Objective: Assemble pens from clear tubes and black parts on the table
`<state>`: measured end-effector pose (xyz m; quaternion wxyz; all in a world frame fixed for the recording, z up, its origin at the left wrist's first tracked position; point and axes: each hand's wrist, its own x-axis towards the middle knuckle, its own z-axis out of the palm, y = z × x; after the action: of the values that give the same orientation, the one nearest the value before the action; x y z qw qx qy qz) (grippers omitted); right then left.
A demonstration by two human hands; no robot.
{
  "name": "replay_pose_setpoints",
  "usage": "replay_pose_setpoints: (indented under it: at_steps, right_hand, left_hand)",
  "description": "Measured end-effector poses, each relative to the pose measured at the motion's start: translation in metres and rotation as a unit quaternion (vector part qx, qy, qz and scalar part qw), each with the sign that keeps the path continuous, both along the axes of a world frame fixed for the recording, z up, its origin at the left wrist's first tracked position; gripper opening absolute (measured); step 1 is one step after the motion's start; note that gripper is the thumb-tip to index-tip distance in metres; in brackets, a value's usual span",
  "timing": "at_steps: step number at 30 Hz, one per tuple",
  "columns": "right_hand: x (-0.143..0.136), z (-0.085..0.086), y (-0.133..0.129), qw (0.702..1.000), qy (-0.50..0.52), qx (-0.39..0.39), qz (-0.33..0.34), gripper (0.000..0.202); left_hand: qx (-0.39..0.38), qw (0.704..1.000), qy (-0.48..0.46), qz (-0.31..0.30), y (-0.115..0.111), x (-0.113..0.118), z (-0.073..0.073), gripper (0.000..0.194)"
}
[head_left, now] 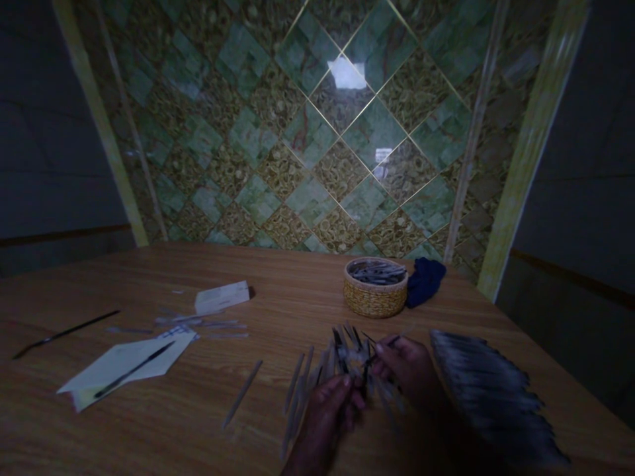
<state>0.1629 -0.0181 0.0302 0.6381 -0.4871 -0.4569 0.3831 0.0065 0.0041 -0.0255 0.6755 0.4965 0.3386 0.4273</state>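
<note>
My left hand (333, 406) is closed, thumb against fingers, around a slim dark pen-like stick whose outline is blurred. To its right, my right hand (407, 367) pinches another thin dark stick (395, 341) between thumb and fingers. Both hands are close together, just above a loose spread of slender pale and dark sticks (299, 383) on the table. Right of my right hand lies a dense row of dark sticks in what look like clear sleeves (489, 387). Dim light and blur hide the exact ends of what I hold.
Behind my hands stands a woven basket (376, 297) full of similar sticks, with a dark blue cloth (425, 281) beside it. Leftward are a white box (222, 297), clear strips (218, 324), a paper sheet (124, 363) bearing a dark pen (135, 369), and a thin black rod (69, 332).
</note>
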Motion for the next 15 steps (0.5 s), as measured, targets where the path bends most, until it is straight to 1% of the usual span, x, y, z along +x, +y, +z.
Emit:
replay_pose_setpoints:
  at_steps: [3,7,11,15]
  right_hand:
    - [-0.0009,0.0038,-0.0012,0.999,-0.044,-0.005,0.011,0.035]
    - [-0.0019,0.0008,-0.0026,0.997,-0.079,-0.009,0.016,0.028]
    - [-0.0005,-0.0020,-0.0035,0.995,-0.094,0.000,0.026,0.025]
    - [0.0000,-0.0030,-0.0052,0.992,-0.120,-0.004,0.042,0.022]
  left_hand:
    - [0.026,1.000,0.014,-0.010,-0.0013,0.0013,-0.0001,0.048]
    - [0.039,0.999,0.024,-0.013,-0.0032,0.0028,0.0013,0.048]
    - [0.049,0.998,0.037,-0.023,-0.0054,0.0036,0.0040,0.048]
    - [0.060,0.996,0.059,-0.035,-0.0054,0.0039,0.0022,0.048]
